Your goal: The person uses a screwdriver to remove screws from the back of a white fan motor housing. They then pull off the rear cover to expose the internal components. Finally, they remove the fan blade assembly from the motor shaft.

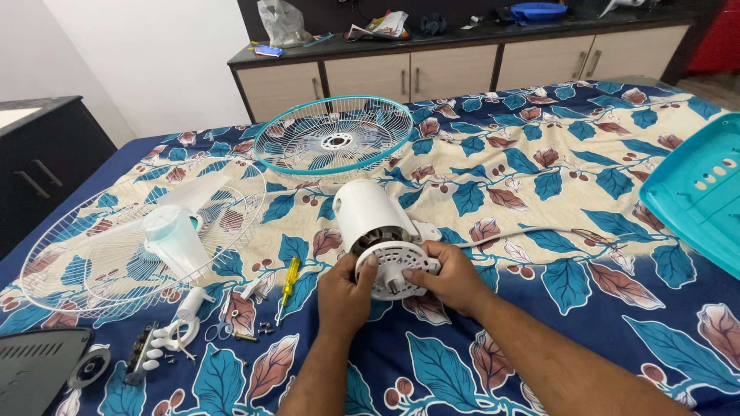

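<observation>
Head view: your left hand [344, 291] and right hand [449, 275] both close on the white fan motor [374, 227], which lies on its side at the middle of the bed [586, 254]. Your fingers wrap the round vented front cover [391, 270] with the short shaft poking out between them. The white cord [524, 231] trails off toward 3 o'clock.

Judging by the spread of parts, the fan is already well stripped. The teal-rimmed guard [333, 139] lies at 12 o'clock from the motor, and the white wire guard [139, 235] with the translucent blade [176, 235] lies at 9 o'clock. A yellow-handled screwdriver [289, 279] and loose screws [264, 327] sit just left of your left hand. A white switch block [158, 343] lies at 8 o'clock, a teal base [694, 189] at 3 o'clock. The motor housing itself looks to be what is left; whether the cover is loose, you cannot tell.
</observation>
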